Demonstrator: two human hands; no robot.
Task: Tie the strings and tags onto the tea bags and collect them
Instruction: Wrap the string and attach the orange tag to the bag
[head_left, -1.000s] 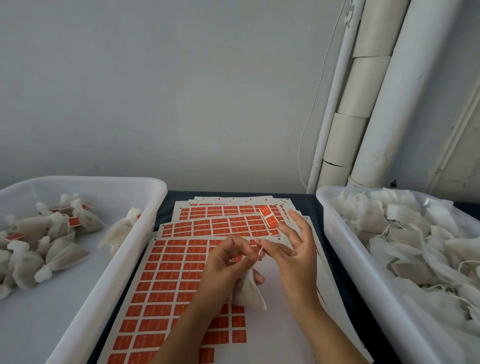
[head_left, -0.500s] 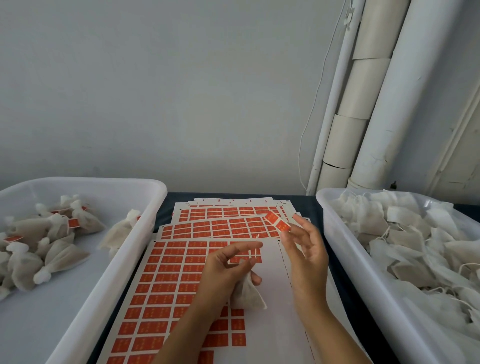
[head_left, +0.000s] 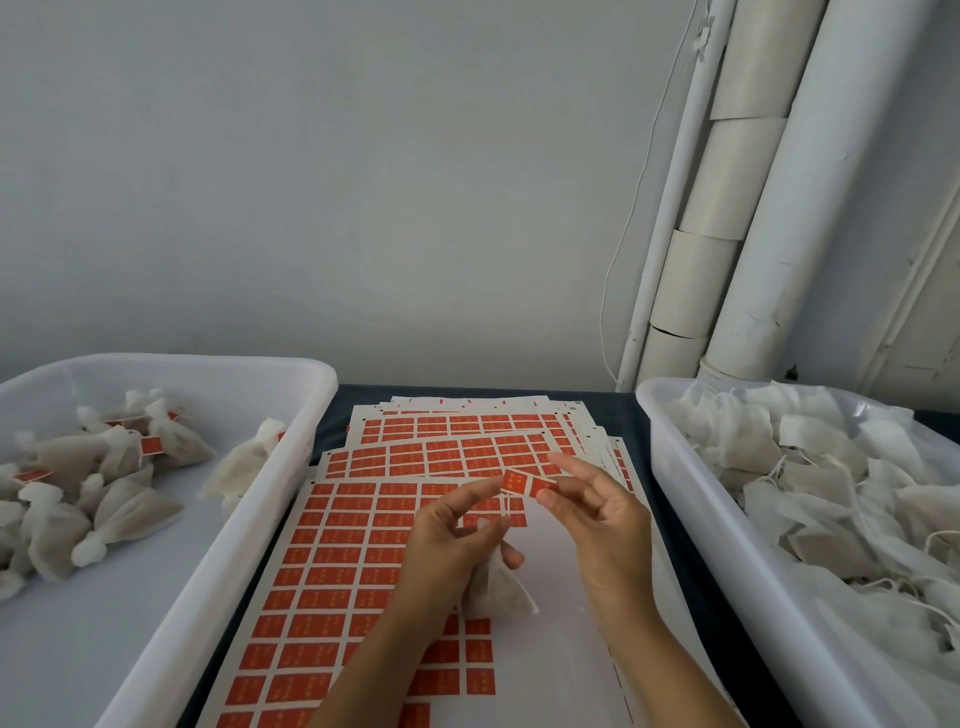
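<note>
Two bare hands are working above a stack of white paper sheets printed with rows of small orange rectangular tags (head_left: 332, 561), lying on a dark table (head_left: 623, 415) between two tubs. The left hand (head_left: 447, 540) is gripping a small white gathered fabric tea bag (head_left: 496, 590) by its bunched top, curled fingers closing around it while the bag's body is hanging below the palm, just above the sheets. Its forefinger is reaching up and touching the left end of a loose orange paper tag (head_left: 527, 484). The right hand (head_left: 597, 512) is pinching the right end of that tag between thumb and fingers, so both hands are meeting at the tag, close together over the middle of the sheets. Any string is too thin to make out.

At the left, a white plastic tub (head_left: 291, 467) is holding a cluster of tied tea bags with orange tags (head_left: 104, 483). At the right, a second white plastic tub (head_left: 691, 499) is sitting heaped with flat untied white tea bags and loose strings (head_left: 810, 483). Against the far pale wall, white pipes (head_left: 769, 208) are rising at the right.
</note>
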